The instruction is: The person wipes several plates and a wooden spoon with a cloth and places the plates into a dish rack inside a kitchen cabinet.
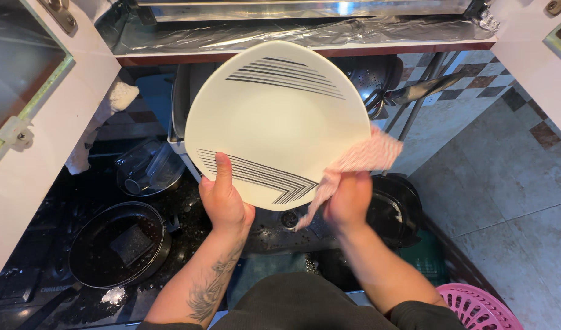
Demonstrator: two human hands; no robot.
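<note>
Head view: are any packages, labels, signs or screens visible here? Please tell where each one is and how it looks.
Only one: small pale lettering printed on the black stove top, bottom left, beside the black pan. No packages, signs or screens show.

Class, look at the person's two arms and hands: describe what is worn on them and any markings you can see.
Both hands are bare: no gloves, rings or watch visible. The left hand leads to a bare forearm carrying a dark floral-style tattoo. The right hand leads to an unmarked forearm, with a dark sleeve pushed up near the elbow.
</note>
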